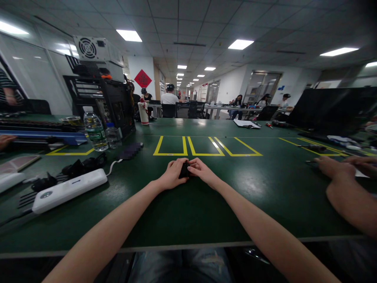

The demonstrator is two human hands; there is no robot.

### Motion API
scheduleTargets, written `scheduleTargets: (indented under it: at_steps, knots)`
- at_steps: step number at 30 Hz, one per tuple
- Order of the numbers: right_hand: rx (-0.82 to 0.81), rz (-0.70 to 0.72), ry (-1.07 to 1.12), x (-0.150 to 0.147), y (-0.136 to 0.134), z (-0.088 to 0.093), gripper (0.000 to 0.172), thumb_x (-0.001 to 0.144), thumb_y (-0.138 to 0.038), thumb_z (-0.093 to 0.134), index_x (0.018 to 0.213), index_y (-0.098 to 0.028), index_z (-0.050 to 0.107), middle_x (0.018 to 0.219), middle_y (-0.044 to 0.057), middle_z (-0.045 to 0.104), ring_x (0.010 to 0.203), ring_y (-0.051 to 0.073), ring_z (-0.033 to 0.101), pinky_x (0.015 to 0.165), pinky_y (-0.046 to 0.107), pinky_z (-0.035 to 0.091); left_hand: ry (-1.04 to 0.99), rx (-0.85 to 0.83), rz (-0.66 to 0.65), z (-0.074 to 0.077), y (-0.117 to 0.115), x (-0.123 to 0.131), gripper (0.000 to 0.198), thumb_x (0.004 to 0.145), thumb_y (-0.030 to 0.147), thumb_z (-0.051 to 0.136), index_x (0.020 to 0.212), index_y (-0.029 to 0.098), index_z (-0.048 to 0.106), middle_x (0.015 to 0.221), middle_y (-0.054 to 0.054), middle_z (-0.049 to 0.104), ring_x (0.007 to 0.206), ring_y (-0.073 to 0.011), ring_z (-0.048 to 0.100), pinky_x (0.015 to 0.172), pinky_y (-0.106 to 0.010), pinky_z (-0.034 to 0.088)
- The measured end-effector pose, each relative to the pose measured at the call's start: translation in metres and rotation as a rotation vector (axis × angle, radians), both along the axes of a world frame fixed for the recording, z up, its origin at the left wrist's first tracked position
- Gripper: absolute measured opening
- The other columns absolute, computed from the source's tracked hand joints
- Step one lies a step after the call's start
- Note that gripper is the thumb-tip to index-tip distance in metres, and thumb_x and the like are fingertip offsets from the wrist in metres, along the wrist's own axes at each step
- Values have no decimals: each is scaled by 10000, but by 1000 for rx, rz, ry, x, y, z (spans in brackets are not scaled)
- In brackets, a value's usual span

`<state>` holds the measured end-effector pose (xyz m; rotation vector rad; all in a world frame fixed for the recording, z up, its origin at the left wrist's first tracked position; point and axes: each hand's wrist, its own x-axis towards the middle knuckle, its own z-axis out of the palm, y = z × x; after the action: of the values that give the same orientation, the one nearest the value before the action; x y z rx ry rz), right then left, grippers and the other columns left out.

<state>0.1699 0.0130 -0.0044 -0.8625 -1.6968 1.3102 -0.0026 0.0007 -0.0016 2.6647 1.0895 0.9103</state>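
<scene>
A small black block-like object [184,170] is between my two hands, low over the green table [188,212]; its exact kind does not show. Around its left side the fingers and thumb of my left hand [173,173] are closed. My right hand [202,171] pinches at its right edge with thumb and fingertips, and the fingers hide part of it. Just beyond the hands, yellow tape outlines [171,154] mark the tabletop.
On the left stand a white power strip [70,190], a water bottle [96,131], a smaller bottle [112,135] and a black computer case [100,96]. At the right, a co-worker's hands [337,169] are over the table. A dark monitor [332,112] stands behind them.
</scene>
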Motion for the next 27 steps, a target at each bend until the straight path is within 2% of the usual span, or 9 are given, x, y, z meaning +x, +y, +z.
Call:
scheduleTargets:
  at_steps: [5, 12, 17, 27]
  knots:
    - [-4, -2, -9, 1, 1, 0, 300, 687, -355, 580, 919, -192, 482, 926, 29, 532, 880, 150, 514, 786, 354, 433, -8, -10, 15, 0, 0, 1, 612, 662, 224, 575, 1183, 225, 254, 1155, -75, 410, 1105, -238, 385, 949, -434, 239]
    - [-3, 82, 0, 4, -5, 5, 354, 647, -293, 633, 937, -220, 444, 873, 1, 549, 872, 151, 529, 817, 356, 411, -9, -19, 3, 1, -1, -1, 604, 673, 236, 571, 1188, 237, 256, 1152, -65, 411, 1099, -235, 391, 960, -435, 227]
    - [-1, 19, 24, 1, -5, 4, 260, 701, -364, 564, 888, -218, 458, 851, 3, 532, 836, 140, 523, 751, 326, 439, -8, -2, 3, -1, 1, -1, 614, 677, 241, 571, 1198, 233, 246, 1158, -68, 405, 1104, -231, 382, 959, -428, 231]
    - [-30, -1, -19, 1, 0, 1, 297, 702, -364, 562, 930, -192, 481, 941, 37, 525, 900, 154, 505, 789, 352, 432, -10, 7, 3, -3, 2, -2, 616, 673, 238, 571, 1198, 225, 248, 1159, -71, 400, 1101, -232, 381, 962, -426, 224]
